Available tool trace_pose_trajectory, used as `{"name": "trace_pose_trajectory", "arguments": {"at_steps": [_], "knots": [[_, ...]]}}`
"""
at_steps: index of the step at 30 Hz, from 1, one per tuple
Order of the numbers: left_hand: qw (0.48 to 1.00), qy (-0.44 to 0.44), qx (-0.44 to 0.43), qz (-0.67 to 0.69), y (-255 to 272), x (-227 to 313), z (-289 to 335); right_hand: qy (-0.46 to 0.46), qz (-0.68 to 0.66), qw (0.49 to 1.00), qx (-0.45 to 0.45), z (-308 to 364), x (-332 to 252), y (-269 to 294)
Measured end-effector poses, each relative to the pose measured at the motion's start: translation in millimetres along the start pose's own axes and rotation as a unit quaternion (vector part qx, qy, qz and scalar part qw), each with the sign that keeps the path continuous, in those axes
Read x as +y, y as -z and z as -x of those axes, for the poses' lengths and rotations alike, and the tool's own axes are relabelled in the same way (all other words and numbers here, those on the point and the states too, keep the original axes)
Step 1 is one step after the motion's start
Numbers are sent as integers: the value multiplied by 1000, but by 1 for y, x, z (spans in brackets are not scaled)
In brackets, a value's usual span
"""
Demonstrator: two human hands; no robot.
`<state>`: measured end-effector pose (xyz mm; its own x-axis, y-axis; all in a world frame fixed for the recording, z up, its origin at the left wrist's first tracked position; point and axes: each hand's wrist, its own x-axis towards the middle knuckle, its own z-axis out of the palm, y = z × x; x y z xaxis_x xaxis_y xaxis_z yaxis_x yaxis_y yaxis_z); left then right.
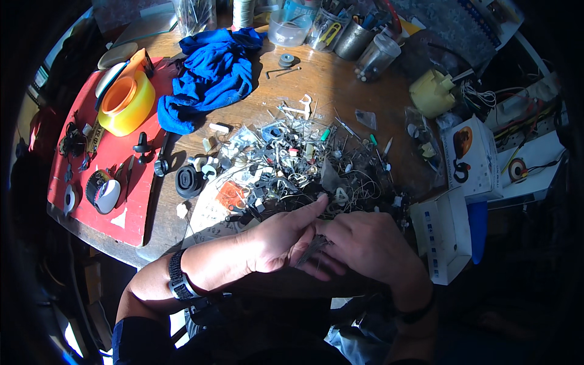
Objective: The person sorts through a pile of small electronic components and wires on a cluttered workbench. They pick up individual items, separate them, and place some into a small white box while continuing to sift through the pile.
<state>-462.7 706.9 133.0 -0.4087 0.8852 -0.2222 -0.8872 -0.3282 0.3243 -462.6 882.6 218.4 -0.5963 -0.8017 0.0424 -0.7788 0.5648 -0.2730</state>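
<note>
My left hand (pixel 285 234) is held over the near edge of the wooden table, palm turned inward and thumb up. A bundle of thin grey wire-like pieces (pixel 312 250) lies along its curled fingers. My right hand (pixel 368 243) meets it from the right, fingers bent and pressed together at the top of the bundle. What the right fingertips pinch is hidden. Just beyond both hands spreads a heap of small mixed parts (pixel 292 158): wires, clips, thin rods and black and white plastic bits. An orange piece (pixel 232 196) lies at its left side.
On the left, a red board (pixel 131 216) carries a yellow-orange container (pixel 126 102) and a tape roll (pixel 102 191). A blue cloth (pixel 213 76) lies behind. Cups of tools (pixel 328 30) line the back. An open white box (pixel 443 234) and a printed carton (pixel 471 155) stand right.
</note>
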Motion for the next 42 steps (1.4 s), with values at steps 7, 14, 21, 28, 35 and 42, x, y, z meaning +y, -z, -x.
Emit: {"name": "trace_pose_trajectory", "arguments": {"at_steps": [7,14,21,28,35,42], "knots": [[996,7,69,-52,-21,5,3,-78,-57,995,41,7,8,0],[996,-27,72,-54,-21,10,4,-212,-463,846,159,25,13,-33],[990,-37,99,-89,-16,8,3,-151,-821,522,177,40,11,-54],[992,-57,85,-71,-17,7,2,-217,-792,528,219,33,3,-53],[985,-109,131,3,-17,2,-1,-317,-579,707,254,11,-15,-55],[988,-103,92,73,-14,6,3,-325,-354,864,148,1,-12,-49]]}}
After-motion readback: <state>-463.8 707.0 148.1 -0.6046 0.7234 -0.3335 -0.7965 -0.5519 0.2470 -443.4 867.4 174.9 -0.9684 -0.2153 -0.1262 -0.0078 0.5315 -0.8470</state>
